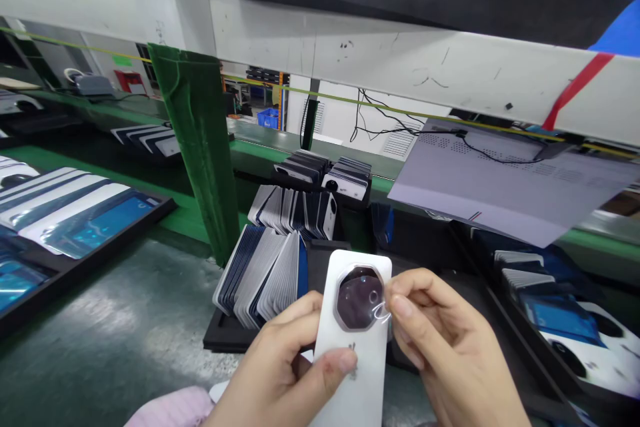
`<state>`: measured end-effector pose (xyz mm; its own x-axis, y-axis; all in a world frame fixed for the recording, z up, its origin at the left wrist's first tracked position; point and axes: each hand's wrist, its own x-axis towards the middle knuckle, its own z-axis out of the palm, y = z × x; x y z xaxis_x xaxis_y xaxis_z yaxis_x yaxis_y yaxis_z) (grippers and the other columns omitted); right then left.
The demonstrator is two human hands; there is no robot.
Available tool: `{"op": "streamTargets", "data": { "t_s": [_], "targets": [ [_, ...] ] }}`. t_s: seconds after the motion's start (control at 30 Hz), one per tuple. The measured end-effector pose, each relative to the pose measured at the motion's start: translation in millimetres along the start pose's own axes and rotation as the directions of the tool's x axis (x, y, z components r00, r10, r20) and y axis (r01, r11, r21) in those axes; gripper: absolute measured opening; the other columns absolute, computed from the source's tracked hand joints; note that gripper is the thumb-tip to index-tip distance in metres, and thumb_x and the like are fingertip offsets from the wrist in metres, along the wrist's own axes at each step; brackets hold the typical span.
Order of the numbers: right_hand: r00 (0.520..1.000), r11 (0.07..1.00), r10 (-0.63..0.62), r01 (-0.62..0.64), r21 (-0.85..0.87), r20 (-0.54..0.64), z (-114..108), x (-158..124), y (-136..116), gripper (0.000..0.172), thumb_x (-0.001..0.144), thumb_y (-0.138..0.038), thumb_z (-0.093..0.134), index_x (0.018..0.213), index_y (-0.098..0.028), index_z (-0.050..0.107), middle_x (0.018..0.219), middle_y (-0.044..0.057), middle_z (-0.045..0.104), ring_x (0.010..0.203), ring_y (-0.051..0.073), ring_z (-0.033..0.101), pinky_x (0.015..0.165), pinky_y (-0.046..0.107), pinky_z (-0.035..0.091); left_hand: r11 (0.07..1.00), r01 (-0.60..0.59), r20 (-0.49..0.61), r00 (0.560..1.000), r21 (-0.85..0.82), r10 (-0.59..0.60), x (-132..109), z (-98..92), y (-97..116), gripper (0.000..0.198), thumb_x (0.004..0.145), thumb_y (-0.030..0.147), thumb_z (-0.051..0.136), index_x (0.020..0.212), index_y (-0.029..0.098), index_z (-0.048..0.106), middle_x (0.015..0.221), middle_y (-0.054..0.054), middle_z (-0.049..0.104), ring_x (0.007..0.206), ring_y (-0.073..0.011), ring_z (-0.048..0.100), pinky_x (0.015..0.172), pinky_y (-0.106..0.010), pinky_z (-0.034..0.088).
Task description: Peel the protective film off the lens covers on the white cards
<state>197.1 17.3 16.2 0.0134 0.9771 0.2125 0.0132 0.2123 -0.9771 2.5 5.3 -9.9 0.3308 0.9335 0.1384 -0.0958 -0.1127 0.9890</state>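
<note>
My left hand [280, 363] grips a white phone back cover [356, 373] from the left side, thumb across its lower face. The cover has a dark octagonal camera window [357, 297] near its top. My right hand [445, 340] pinches a small clear film tab [381, 312] at the right edge of that window, thumb and forefinger together. Both hands are held above the near edge of the bench.
A black tray [225, 337] just behind holds several rows of upright covers [265, 270], with more stacks [325, 177] farther back. Trays of flat covers lie at left [75, 213] and right [565, 320]. A green post [197, 147] stands left of centre. A grey sheet [505, 193] overhangs at right.
</note>
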Motion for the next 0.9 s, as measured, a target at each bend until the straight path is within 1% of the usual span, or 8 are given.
{"op": "streamTargets", "data": {
  "t_s": [0.23, 0.47, 0.53, 0.6, 0.7, 0.77, 0.83, 0.9],
  "targets": [
    [0.999, 0.998, 0.032, -0.032, 0.052, 0.002, 0.7, 0.0, 2.6, 0.020, 0.095, -0.043, 0.081, 0.087, -0.025, 0.076, 0.068, -0.005, 0.058, 0.049, 0.004, 0.046, 0.045, 0.012, 0.039, 0.999, -0.033, 0.010, 0.999, 0.008, 0.033, 1.2, -0.7, -0.7, 0.019, 0.100, 0.032, 0.071, 0.106, 0.034, 0.088, 0.109, -0.003, 0.071, 0.098, -0.0184, 0.070, 0.071, -0.016, 0.055],
    [1.000, 1.000, -0.010, 0.010, 0.001, -0.014, 4.2, 0.2, 0.6, 0.019, 0.095, -0.040, 0.081, 0.086, -0.024, 0.077, 0.070, -0.003, 0.064, 0.048, 0.005, 0.057, 0.049, 0.015, 0.048, 0.995, -0.074, 0.007, 0.997, 0.069, 0.074, 1.0, 0.6, 1.2, 0.019, 0.100, 0.030, 0.070, 0.103, 0.031, 0.089, 0.109, -0.003, 0.073, 0.098, -0.0192, 0.071, 0.092, -0.022, 0.056],
    [0.998, 0.999, -0.014, 0.011, -0.047, -0.062, 9.3, -1.5, -0.7, 0.019, 0.094, -0.038, 0.081, 0.084, -0.024, 0.075, 0.066, -0.003, 0.064, 0.049, 0.007, 0.059, 0.049, 0.017, 0.051, 0.994, -0.065, 0.009, 0.998, 0.087, 0.064, 0.0, 0.5, 0.7, 0.020, 0.100, 0.033, 0.070, 0.106, 0.032, 0.088, 0.108, -0.003, 0.072, 0.092, -0.0191, 0.070, 0.093, -0.024, 0.057],
    [0.987, 0.995, -0.009, -0.007, -0.095, -0.163, 14.3, -3.3, 0.4, 0.018, 0.092, -0.037, 0.080, 0.083, -0.024, 0.073, 0.066, -0.003, 0.062, 0.051, 0.009, 0.058, 0.050, 0.018, 0.053, 0.991, -0.080, 0.004, 0.997, 0.104, 0.080, -0.7, 0.1, -0.8, 0.020, 0.101, 0.033, 0.070, 0.109, 0.035, 0.088, 0.107, -0.002, 0.072, 0.090, -0.0190, 0.070, 0.087, -0.024, 0.057],
    [0.967, 0.990, -0.043, 0.007, -0.141, -0.252, 17.3, -4.1, 6.0, 0.020, 0.090, -0.040, 0.082, 0.093, -0.027, 0.068, 0.070, -0.005, 0.061, 0.055, 0.011, 0.056, 0.047, 0.018, 0.051, 0.988, -0.101, -0.007, 0.995, 0.119, 0.103, -0.5, 0.1, -3.0, 0.021, 0.102, 0.032, 0.068, 0.109, 0.036, 0.087, 0.106, -0.002, 0.073, 0.092, -0.0196, 0.070, 0.079, -0.022, 0.056],
    [0.982, 0.988, -0.028, -0.001, -0.153, -0.184, 14.9, -3.8, 9.1, 0.027, 0.090, -0.044, 0.083, 0.104, -0.028, 0.066, 0.074, -0.005, 0.060, 0.058, 0.011, 0.055, 0.046, 0.017, 0.046, 0.991, -0.085, -0.016, 0.996, 0.106, 0.087, -0.2, 1.2, -2.3, 0.021, 0.103, 0.035, 0.067, 0.104, 0.032, 0.088, 0.107, -0.004, 0.073, 0.093, -0.0202, 0.070, 0.082, -0.022, 0.057],
    [0.996, 0.985, 0.086, -0.086, -0.151, -0.006, 8.1, -5.0, 9.5, 0.028, 0.091, -0.046, 0.082, 0.107, -0.026, 0.070, 0.078, -0.003, 0.064, 0.061, 0.011, 0.055, 0.048, 0.018, 0.043, 0.993, -0.073, -0.006, 0.997, 0.094, 0.074, -1.3, 2.4, 0.5, 0.024, 0.104, 0.038, 0.066, 0.099, 0.029, 0.088, 0.106, -0.005, 0.073, 0.096, -0.0215, 0.070, 0.086, -0.024, 0.058],
    [0.964, 0.971, 0.221, -0.204, -0.128, 0.145, -5.2, -11.0, 9.0, 0.030, 0.091, -0.049, 0.082, 0.103, -0.023, 0.076, 0.081, 0.000, 0.070, 0.064, 0.012, 0.058, 0.053, 0.020, 0.045, 0.993, -0.057, 0.049, 0.997, 0.102, 0.052, -5.3, 0.5, 3.1, 0.024, 0.103, 0.040, 0.066, 0.104, 0.029, 0.088, 0.106, -0.005, 0.073, 0.091, -0.0207, 0.070, 0.080, -0.023, 0.059]
  ]
}}
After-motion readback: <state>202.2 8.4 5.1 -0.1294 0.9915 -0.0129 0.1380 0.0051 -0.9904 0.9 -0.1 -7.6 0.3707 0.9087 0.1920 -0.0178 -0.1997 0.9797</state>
